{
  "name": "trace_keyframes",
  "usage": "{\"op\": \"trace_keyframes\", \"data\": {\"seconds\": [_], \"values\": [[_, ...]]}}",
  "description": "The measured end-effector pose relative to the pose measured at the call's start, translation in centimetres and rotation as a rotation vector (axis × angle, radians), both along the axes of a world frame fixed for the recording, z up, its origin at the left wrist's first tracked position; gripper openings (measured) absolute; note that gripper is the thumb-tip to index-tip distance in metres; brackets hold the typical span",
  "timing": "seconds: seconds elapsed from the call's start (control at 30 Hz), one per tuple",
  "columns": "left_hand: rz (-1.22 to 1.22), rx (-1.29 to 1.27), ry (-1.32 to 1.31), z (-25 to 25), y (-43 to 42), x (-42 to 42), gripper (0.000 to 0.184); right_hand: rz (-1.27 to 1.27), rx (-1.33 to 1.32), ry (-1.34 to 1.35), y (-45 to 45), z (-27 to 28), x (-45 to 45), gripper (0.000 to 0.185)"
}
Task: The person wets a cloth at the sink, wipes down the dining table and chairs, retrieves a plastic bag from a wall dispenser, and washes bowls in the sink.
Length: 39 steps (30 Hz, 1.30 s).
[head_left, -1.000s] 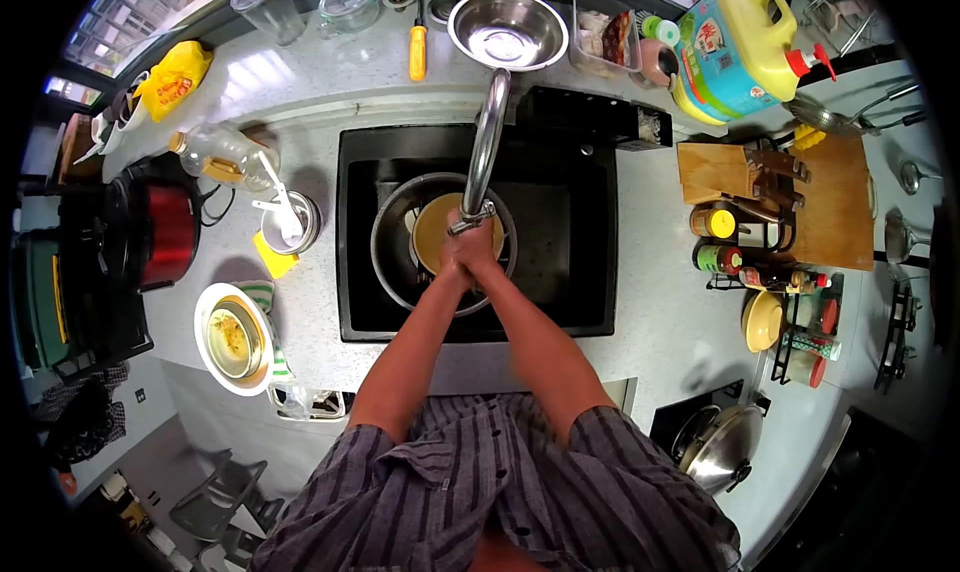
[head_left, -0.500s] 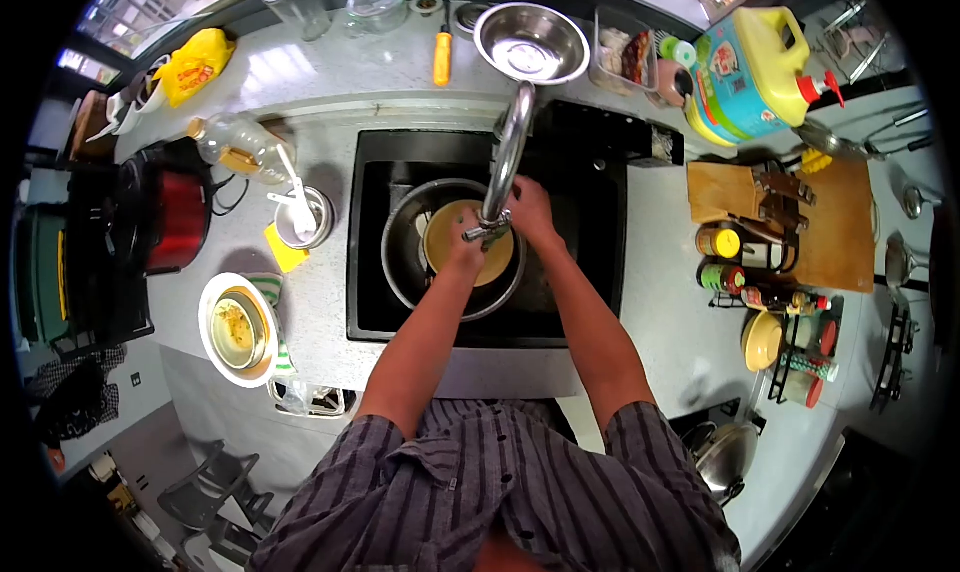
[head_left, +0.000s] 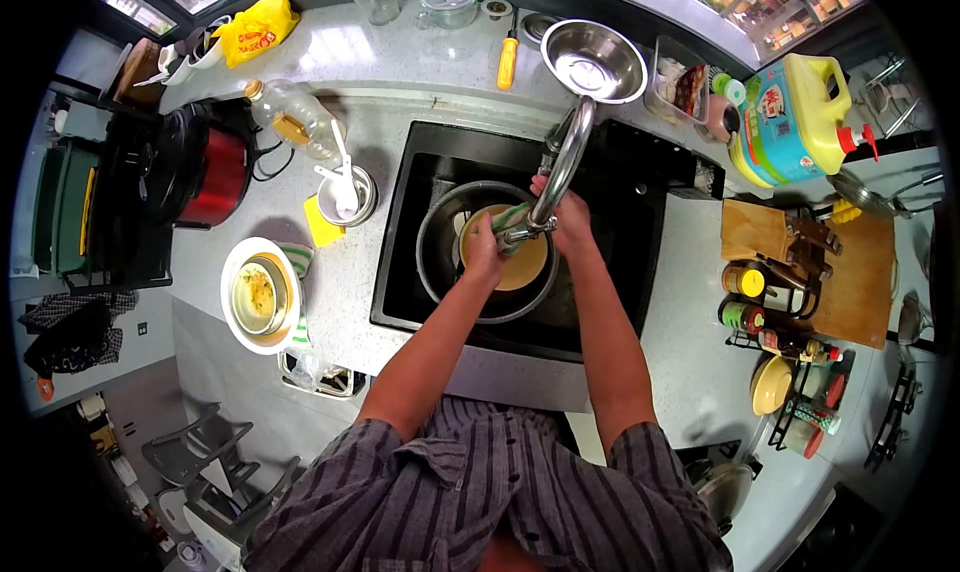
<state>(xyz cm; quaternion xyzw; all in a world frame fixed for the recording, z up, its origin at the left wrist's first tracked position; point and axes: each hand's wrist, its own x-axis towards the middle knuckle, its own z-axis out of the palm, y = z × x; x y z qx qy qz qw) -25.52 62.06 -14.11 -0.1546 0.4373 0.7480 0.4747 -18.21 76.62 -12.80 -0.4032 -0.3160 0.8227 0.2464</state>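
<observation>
Over the black sink (head_left: 640,272), my left hand (head_left: 486,252) is closed on a green-and-white striped dishcloth (head_left: 514,215). My right hand (head_left: 570,220) is at the cloth's other end, fingers curled in, partly hidden behind the chrome faucet (head_left: 578,152). Below both hands, a round metal basin (head_left: 432,272) sits in the sink. Inside it lies a tan, yellowish bowl (head_left: 525,270), with a pale utensil or dish edge to its left that I cannot make out.
Left of the sink stand a metal cup (head_left: 362,194) with white spoons, a plastic bottle (head_left: 300,122) and a white bowl (head_left: 232,302) with nested dishes. Behind are a steel bowl (head_left: 595,62) and a yellow-handled screwdriver (head_left: 508,62). A detergent jug (head_left: 790,122) and knife block (head_left: 755,230) stand right.
More of the striped dishcloth now shows between my hands, raised above the tan bowl. My head view has shifted, so the whole counter appears moved to the right.
</observation>
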Motion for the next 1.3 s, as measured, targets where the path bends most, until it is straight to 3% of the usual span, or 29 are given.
{"op": "trace_keyframes", "data": {"seconds": [0.07,0.1,0.13,0.17,0.2,0.23,0.3,0.4,0.5,0.53,0.63,0.67,0.77,0.8,0.93,1.03,1.13,1.23,1.3], "values": [[-0.004,-0.109,0.114,1.3,-0.4,0.1,0.035,-0.014,0.120,-0.033,-1.1,0.7,0.2,0.030],[-0.011,-0.157,0.168,1.9,-0.4,0.4,0.033,0.050,0.093,-0.177,-2.4,1.9,0.2,0.031],[-0.145,-0.151,0.304,1.4,-0.8,1.0,0.032,0.102,0.059,-0.329,-4.3,3.4,0.6,0.032],[-0.285,-0.140,0.437,0.2,-1.5,1.9,0.031,0.178,-0.018,-0.293,-6.3,5.2,1.3,0.031],[-0.424,-0.121,0.575,-0.5,-1.9,2.5,0.030,0.259,0.136,-0.057,-7.2,2.0,2.7,0.030],[-0.471,-0.098,0.653,-0.1,-2.2,2.8,0.033,0.162,0.009,-0.126,-7.2,-2.3,3.2,0.025],[-0.561,-0.054,0.815,2.5,-3.2,3.0,0.043,-0.037,-0.162,-0.154,-7.9,-3.8,3.7,0.021],[-0.550,-0.145,1.780,8.1,-5.2,4.6,0.067,-0.230,-0.173,-0.169,-8.8,-2.1,3.9,0.019],[-0.787,-0.382,1.603,6.0,-5.7,6.9,0.084,-0.184,-0.195,-0.185,-10.4,0.5,2.8,0.016],[-0.703,-0.443,1.572,4.8,-5.2,6.8,0.077,-0.213,-0.133,-0.195,-10.9,-0.1,2.4,0.016],[-0.812,-0.526,1.460,3.0,-4.7,5.9,0.064,-0.286,0.022,-0.206,-12.0,-0.4,1.7,0.019],[-0.610,-0.473,1.592,3.1,-4.6,6.0,0.050,-0.313,0.053,-0.191,-12.0,0.7,1.5,0.021],[-0.932,-0.751,1.409,5.1,-2.8,4.4,0.043,-0.401,0.121,-0.058,-10.9,1.3,0.8,0.023],[-0.804,-0.665,1.592,2.8,-3.0,4.1,0.039,-0.444,0.134,0.017,-10.7,1.8,0.8,0.025],[-0.902,-0.529,1.642,4.2,-3.1,2.8,0.041,-0.438,0.016,0.168,-9.9,0.1,0.5,0.022],[-0.829,-0.415,1.550,1.6,-2.8,2.6,0.042,-0.292,0.012,0.084,-9.4,0.4,0.5,0.022],[-0.740,-0.129,1.331,-0.5,-3.1,2.2,0.040,-0.131,-0.002,0.146,-8.7,-0.1,0.8,0.017],[-0.604,-0.111,0.808,1.4,-3.3,3.1,0.031,0.130,0.179,-0.106,-7.9,0.3,0.6,0.013],[-0.717,-0.186,0.861,-0.2,-3.7,1.8,0.031,-0.159,0.569,-0.256,-6.0,-0.8,-0.4,0.011]]}}
